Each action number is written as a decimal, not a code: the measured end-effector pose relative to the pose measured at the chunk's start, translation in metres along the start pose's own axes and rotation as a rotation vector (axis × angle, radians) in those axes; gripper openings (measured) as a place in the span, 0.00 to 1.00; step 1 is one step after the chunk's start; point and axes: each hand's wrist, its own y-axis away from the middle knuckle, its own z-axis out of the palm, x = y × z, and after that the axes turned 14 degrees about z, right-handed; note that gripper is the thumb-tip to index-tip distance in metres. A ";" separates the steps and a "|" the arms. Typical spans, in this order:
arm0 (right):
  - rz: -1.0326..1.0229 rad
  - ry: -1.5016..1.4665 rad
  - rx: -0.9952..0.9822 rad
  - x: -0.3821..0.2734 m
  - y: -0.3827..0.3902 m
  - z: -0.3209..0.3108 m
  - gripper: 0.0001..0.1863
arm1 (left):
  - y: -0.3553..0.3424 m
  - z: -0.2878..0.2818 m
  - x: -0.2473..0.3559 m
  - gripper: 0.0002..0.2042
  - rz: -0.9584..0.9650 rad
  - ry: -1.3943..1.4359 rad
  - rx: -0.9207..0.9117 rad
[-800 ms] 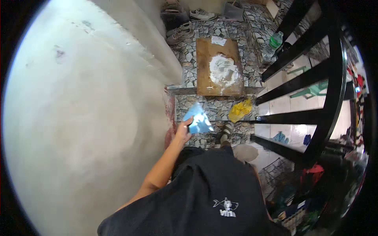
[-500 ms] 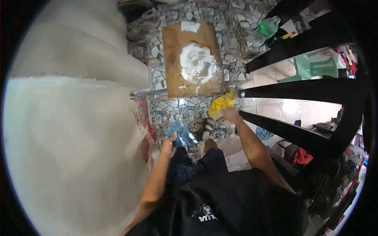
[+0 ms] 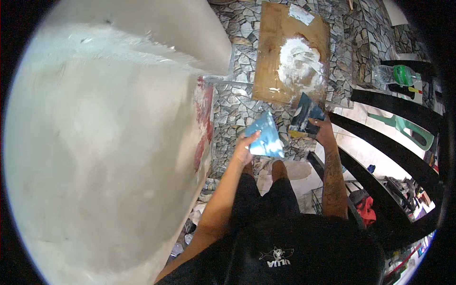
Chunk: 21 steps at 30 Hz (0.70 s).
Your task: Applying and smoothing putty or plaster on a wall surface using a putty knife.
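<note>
My left hand [image 3: 244, 146] is closed around a wide flat putty knife [image 3: 267, 135], whose shiny bluish blade fans out to the right. A second putty knife [image 3: 303, 115], dark with white smears on its blade, is gripped in my right hand [image 3: 324, 131]. The two blades are close together but apart. A bit of yellow material [image 3: 298, 134] shows at the lower edge of the right blade; I cannot tell whether it is held or lies behind. Just beyond, a brown board [image 3: 270, 57] bears a spread heap of white putty [image 3: 300, 69].
On the left rises a pale plastered wall [image 3: 104, 156] with a red patch [image 3: 203, 123] along its edge. Black railing bars [image 3: 394, 102] slant along the right. Near them lie a clear bottle [image 3: 403, 75] and a green plastic chair [image 3: 411, 130]. The floor is stone-patterned [image 3: 232, 114].
My right hand has swapped the crumpled yellow cloth for a dark putty knife. My left hand has raised its putty knife forward. The view has shifted, so the board appears farther right.
</note>
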 end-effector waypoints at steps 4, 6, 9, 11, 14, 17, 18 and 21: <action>0.223 -0.419 0.054 0.011 0.004 0.020 0.14 | -0.009 -0.023 0.051 0.14 0.075 -0.006 -0.043; 0.562 -1.123 -0.097 -0.065 0.022 0.034 0.11 | 0.006 -0.053 0.068 0.14 0.106 -0.041 0.112; 0.598 -1.067 -0.059 -0.076 0.040 0.021 0.12 | 0.015 -0.058 0.091 0.15 0.155 0.038 0.043; 0.495 -0.759 -0.019 -0.098 0.050 0.023 0.17 | 0.017 -0.068 0.101 0.16 0.178 0.038 0.003; 0.457 -0.825 -0.115 -0.121 0.054 0.021 0.27 | 0.020 -0.062 0.119 0.15 0.214 0.044 -0.003; 0.100 -0.355 -0.142 -0.132 0.056 0.030 0.32 | 0.018 -0.060 0.127 0.16 0.228 0.050 -0.081; 0.422 -0.666 -0.083 -0.140 0.063 0.036 0.32 | 0.018 -0.059 0.129 0.16 0.198 0.056 -0.042; 0.325 -0.518 0.051 -0.137 0.074 0.053 0.31 | 0.020 -0.027 0.142 0.10 0.223 0.012 -0.044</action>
